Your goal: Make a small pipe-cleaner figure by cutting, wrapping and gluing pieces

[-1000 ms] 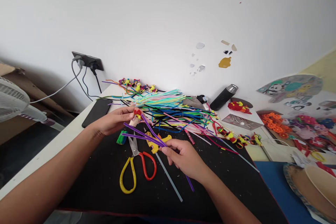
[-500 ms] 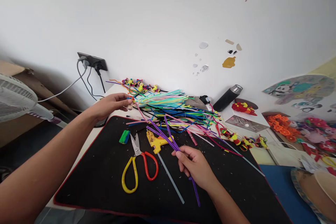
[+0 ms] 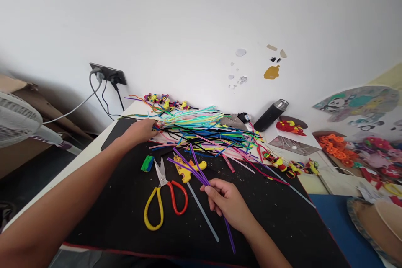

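My right hand [image 3: 226, 202] is closed around a few purple pipe cleaners [image 3: 190, 166], which fan out up and left above the black mat [image 3: 125, 213]. My left hand [image 3: 141, 130] reaches far forward to the left end of the pile of coloured pipe cleaners [image 3: 207, 132]; its fingers curl down onto the strands, and whether they hold anything is hidden. Scissors with one yellow and one red handle [image 3: 165, 199], a small yellow glue gun [image 3: 187, 169] and a clear glue stick [image 3: 202, 212] lie on the mat between my hands. A green and blue block [image 3: 147, 163] lies near the scissors.
A black phone [image 3: 117, 132] lies left of my left hand. Small finished pipe-cleaner figures [image 3: 165, 101] sit by the wall, more [image 3: 290, 168] at the right. A dark flask [image 3: 270, 115] lies on its side. A fan [image 3: 19, 119] stands far left; cables hang from a wall socket [image 3: 107, 74].
My left hand carried a small red and yellow figure away from the purple strands and forward to the pile, where the figure is no longer seen. My right hand stayed, still gripping the purple strands.
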A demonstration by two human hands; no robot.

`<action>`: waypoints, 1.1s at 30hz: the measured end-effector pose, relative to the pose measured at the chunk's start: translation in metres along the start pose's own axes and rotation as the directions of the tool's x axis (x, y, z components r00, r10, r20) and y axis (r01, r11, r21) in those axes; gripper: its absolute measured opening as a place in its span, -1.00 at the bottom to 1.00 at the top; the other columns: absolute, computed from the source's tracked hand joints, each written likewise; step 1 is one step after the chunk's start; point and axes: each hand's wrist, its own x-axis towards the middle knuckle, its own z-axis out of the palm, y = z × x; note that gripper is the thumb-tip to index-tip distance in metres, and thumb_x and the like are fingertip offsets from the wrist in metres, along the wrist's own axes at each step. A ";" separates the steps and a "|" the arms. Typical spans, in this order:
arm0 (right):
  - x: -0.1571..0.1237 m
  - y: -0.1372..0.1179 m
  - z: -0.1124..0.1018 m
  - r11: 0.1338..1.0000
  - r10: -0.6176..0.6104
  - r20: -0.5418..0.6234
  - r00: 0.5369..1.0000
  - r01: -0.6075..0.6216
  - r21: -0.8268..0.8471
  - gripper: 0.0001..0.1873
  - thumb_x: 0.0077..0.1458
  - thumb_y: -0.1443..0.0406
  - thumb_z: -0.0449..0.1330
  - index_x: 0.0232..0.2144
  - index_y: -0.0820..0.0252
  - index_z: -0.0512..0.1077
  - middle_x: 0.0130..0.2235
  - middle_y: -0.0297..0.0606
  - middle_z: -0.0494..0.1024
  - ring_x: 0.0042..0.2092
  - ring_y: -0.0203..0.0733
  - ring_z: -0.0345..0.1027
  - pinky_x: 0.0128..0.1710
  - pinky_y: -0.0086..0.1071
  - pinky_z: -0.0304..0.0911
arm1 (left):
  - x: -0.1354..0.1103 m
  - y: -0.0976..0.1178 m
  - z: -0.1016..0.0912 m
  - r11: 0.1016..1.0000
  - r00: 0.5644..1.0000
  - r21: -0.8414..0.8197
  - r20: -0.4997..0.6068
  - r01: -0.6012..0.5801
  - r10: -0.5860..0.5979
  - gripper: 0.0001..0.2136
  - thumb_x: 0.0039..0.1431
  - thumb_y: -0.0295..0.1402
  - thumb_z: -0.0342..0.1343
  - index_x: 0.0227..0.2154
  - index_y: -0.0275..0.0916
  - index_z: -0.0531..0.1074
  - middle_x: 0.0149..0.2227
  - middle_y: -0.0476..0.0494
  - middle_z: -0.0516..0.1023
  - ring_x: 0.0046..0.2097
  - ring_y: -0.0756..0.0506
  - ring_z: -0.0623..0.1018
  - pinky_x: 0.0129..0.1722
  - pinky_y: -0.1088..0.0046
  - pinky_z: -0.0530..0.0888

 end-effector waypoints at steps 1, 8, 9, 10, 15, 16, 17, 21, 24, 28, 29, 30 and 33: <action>0.000 0.001 0.001 1.000 0.002 0.005 1.000 -0.002 -0.001 -0.36 0.21 -0.23 0.26 -0.18 0.25 0.60 -0.57 -0.44 0.41 -0.62 -0.39 0.11 -0.61 -0.46 -0.01 | 0.000 0.001 0.002 1.000 1.000 0.020 -0.001 0.008 -0.007 -0.60 0.14 -0.12 0.17 -0.05 -0.23 0.62 0.01 -0.38 0.71 0.03 -0.40 0.65 -0.06 0.25 0.51; -0.001 0.005 0.001 1.000 0.003 0.008 1.000 -0.003 0.003 -0.40 0.23 -0.22 0.26 -0.23 0.23 0.56 -0.58 -0.45 0.41 -0.63 -0.40 0.09 -0.62 -0.46 -0.04 | -0.002 0.004 0.005 0.996 0.998 0.073 -0.022 0.053 -0.052 -0.56 0.22 0.01 0.14 -0.07 -0.22 0.62 -0.02 -0.43 0.71 0.00 -0.44 0.66 -0.13 0.24 0.52; -0.001 0.005 0.002 1.000 0.005 0.010 1.000 -0.005 0.004 -0.40 0.23 -0.22 0.26 -0.23 0.23 0.55 -0.58 -0.45 0.41 -0.63 -0.40 0.09 -0.62 -0.46 -0.04 | -0.003 0.004 0.003 0.996 0.998 0.069 -0.030 0.049 -0.047 -0.56 0.22 0.03 0.13 -0.08 -0.21 0.62 -0.02 -0.43 0.70 0.00 -0.44 0.65 -0.12 0.24 0.52; -0.001 0.005 0.003 1.000 0.008 0.011 1.000 -0.008 0.005 -0.40 0.23 -0.22 0.26 -0.23 0.23 0.55 -0.58 -0.45 0.41 -0.63 -0.40 0.08 -0.62 -0.46 -0.05 | -0.005 0.004 0.001 0.997 0.998 0.065 -0.042 0.039 -0.037 -0.54 0.23 0.05 0.12 -0.07 -0.21 0.62 0.00 -0.44 0.69 0.01 -0.44 0.64 -0.10 0.23 0.51; -0.002 0.006 0.004 1.000 0.010 0.008 1.000 -0.010 0.002 -0.40 0.21 -0.22 0.26 -0.24 0.22 0.55 -0.58 -0.45 0.41 -0.64 -0.39 0.08 -0.62 -0.44 -0.03 | -0.023 -0.002 -0.020 0.998 0.972 -0.016 -0.226 -0.067 0.061 -0.49 0.30 0.10 0.04 -0.03 -0.24 0.60 0.10 -0.45 0.61 0.17 -0.45 0.53 0.12 0.17 0.42; -0.001 0.006 0.003 1.000 0.008 0.004 1.000 -0.008 0.005 -0.40 0.21 -0.22 0.26 -0.23 0.22 0.56 -0.58 -0.45 0.41 -0.63 -0.39 0.08 -0.62 -0.44 -0.03 | -0.031 -0.002 -0.025 0.991 0.962 -0.096 -0.265 -0.089 0.061 -0.51 0.28 0.10 0.06 -0.09 -0.21 0.61 0.03 -0.40 0.64 0.09 -0.42 0.56 0.07 0.20 0.43; -0.001 0.006 0.003 1.000 0.003 -0.003 1.000 -0.003 0.011 -0.40 0.22 -0.22 0.26 -0.22 0.22 0.56 -0.58 -0.45 0.41 -0.63 -0.39 0.09 -0.61 -0.45 -0.03 | -0.040 -0.001 -0.029 0.976 0.965 -0.198 -0.259 -0.092 0.039 -0.53 0.26 0.12 0.08 -0.15 -0.18 0.63 -0.08 -0.32 0.67 -0.03 -0.37 0.59 -0.03 0.24 0.45; 0.005 0.001 0.002 0.999 -0.027 -0.034 0.999 0.029 0.044 -0.41 0.23 -0.20 0.25 -0.19 0.24 0.57 -0.58 -0.45 0.42 -0.63 -0.40 0.10 -0.60 -0.45 -0.02 | -0.087 0.026 -0.034 0.774 0.976 -0.622 0.072 -0.118 0.207 -0.52 0.26 0.18 0.13 -0.34 -0.17 0.61 -0.36 -0.08 0.62 -0.25 -0.20 0.54 -0.22 0.36 0.42; 0.012 -0.007 0.009 0.997 -0.051 -0.034 0.998 0.053 0.063 -0.42 0.23 -0.18 0.25 -0.20 0.24 0.56 -0.58 -0.45 0.42 -0.64 -0.39 0.11 -0.61 -0.46 -0.01 | -0.120 0.064 -0.025 0.580 0.887 -0.814 0.261 -0.010 0.381 -0.52 0.23 0.13 0.25 -0.04 -0.15 0.63 -0.25 -0.09 0.64 -0.23 -0.16 0.53 -0.25 0.40 0.44; 0.017 -0.015 0.023 0.995 -0.068 0.028 0.997 0.065 0.081 -0.44 0.24 -0.16 0.25 -0.17 0.25 0.57 -0.56 -0.43 0.46 -0.65 -0.39 0.16 -0.62 -0.46 0.04 | -0.137 0.106 -0.010 0.367 0.841 -0.922 0.293 0.123 0.455 -0.51 0.23 0.13 0.27 -0.02 -0.17 0.62 -0.25 -0.11 0.61 -0.31 -0.09 0.47 -0.33 0.43 0.39; 0.016 -0.016 0.026 0.995 -0.066 0.047 0.997 0.062 0.080 -0.44 0.24 -0.16 0.25 -0.17 0.25 0.58 -0.55 -0.42 0.47 -0.65 -0.39 0.19 -0.62 -0.47 0.05 | -0.138 0.111 -0.008 0.332 0.860 -0.933 0.281 0.140 0.426 -0.49 0.20 0.13 0.29 -0.01 -0.17 0.61 -0.29 -0.09 0.59 -0.35 -0.07 0.43 -0.36 0.44 0.37; 0.016 -0.016 0.028 0.995 -0.062 0.063 0.996 0.057 0.076 -0.44 0.24 -0.16 0.26 -0.18 0.24 0.58 -0.54 -0.41 0.48 -0.65 -0.38 0.21 -0.63 -0.47 0.05 | -0.137 0.115 -0.006 0.304 0.882 -0.943 0.255 0.136 0.397 -0.49 0.18 0.15 0.30 -0.07 -0.19 0.63 -0.34 -0.08 0.57 -0.38 -0.06 0.41 -0.38 0.44 0.34; 0.013 -0.016 0.028 0.997 -0.051 0.084 0.995 0.045 0.070 -0.43 0.23 -0.17 0.26 -0.18 0.24 0.58 -0.50 -0.37 0.52 -0.63 -0.36 0.28 -0.63 -0.47 0.06 | -0.133 0.120 -0.004 0.275 0.912 -0.955 0.211 0.115 0.353 -0.51 0.12 0.17 0.33 -0.27 -0.22 0.64 -0.41 -0.05 0.52 -0.42 -0.04 0.36 -0.43 0.45 0.28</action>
